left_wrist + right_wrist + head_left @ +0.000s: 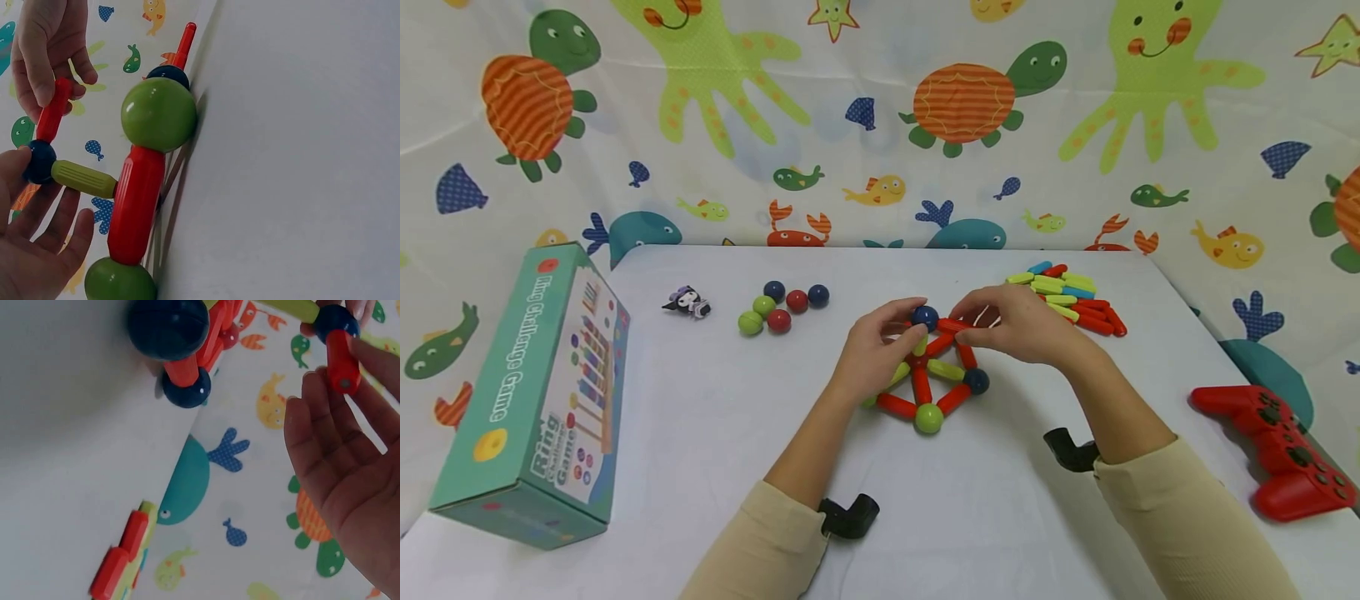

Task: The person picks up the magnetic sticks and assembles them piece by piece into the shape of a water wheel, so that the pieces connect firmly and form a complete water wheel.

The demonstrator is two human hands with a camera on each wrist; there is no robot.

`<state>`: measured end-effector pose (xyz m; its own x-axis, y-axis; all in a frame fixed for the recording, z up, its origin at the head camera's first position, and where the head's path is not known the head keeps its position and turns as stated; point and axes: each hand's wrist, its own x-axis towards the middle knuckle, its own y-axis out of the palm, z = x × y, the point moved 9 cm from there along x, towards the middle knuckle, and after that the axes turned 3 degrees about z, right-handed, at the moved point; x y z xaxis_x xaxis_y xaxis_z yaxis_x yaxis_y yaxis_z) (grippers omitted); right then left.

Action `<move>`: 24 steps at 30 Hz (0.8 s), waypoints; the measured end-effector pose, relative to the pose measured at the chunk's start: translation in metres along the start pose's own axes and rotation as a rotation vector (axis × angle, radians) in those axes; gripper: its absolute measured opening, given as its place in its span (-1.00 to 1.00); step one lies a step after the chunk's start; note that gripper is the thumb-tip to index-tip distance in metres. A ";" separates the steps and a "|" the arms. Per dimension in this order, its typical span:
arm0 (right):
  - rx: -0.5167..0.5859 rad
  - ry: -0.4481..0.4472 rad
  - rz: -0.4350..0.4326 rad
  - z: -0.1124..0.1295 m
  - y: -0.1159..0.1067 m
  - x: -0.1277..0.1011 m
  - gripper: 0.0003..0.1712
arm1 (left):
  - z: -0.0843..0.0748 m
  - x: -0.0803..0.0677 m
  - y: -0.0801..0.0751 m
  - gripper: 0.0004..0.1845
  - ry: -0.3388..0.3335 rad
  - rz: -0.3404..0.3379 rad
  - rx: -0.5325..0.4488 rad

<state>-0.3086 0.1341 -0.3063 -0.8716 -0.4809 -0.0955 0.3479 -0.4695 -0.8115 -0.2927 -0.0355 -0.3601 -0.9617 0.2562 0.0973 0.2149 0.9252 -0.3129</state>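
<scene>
We saw the rod-and-ball structure (928,375) standing near the middle of the white counter (715,433), its green ball (928,417) at the near corner. Our left hand (872,350) reached in from 7 o'clock; its fingers (37,219) were curled around the dark blue ball (924,317) at the top of the structure. Our right hand (1022,321) came from 4 o'clock, and its fingers (325,444) pinched a red rod (53,109) that touched this blue ball. At 3 o'clock, near the counter edge, lay a red game controller (1277,450). At 9 o'clock stood a teal game box (535,392). Farther, at 11 o'clock, a group of loose balls (781,307) lay beside a small figure (687,302). At 1 o'clock a pile of loose rods (1067,296) lay just beyond the right hand.
</scene>
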 end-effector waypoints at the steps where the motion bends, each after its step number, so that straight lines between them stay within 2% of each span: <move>1: 0.014 0.010 -0.008 -0.004 -0.002 0.000 -0.66 | 0.000 0.000 0.000 -0.56 0.000 0.003 0.007; 5: 0.049 0.094 -0.074 -0.039 -0.021 -0.003 -0.61 | -0.003 -0.001 0.001 -0.56 0.008 0.018 0.017; 8: -0.052 0.215 -0.119 -0.081 -0.034 -0.005 -0.60 | -0.002 -0.001 0.001 -0.55 0.005 0.024 0.016; 11: -0.186 0.343 -0.101 -0.120 -0.039 -0.009 -0.60 | -0.001 -0.001 0.001 -0.55 -0.004 0.023 0.013; 14: -0.238 0.412 -0.043 -0.147 -0.036 -0.010 -0.59 | -0.001 -0.002 0.000 -0.55 -0.003 0.020 0.002; 18: -0.251 0.435 0.006 -0.161 -0.028 -0.007 -0.61 | 0.000 -0.002 0.000 -0.55 -0.005 0.019 -0.001; 24: -0.238 0.420 0.101 -0.152 -0.014 0.001 -0.55 | 0.002 -0.002 -0.001 -0.55 -0.017 0.021 -0.006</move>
<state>-0.3670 0.2526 -0.3831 -0.9186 -0.1517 -0.3649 0.3919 -0.2304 -0.8907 -0.2917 -0.0375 -0.3615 -0.9597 0.2708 0.0748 0.2359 0.9213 -0.3090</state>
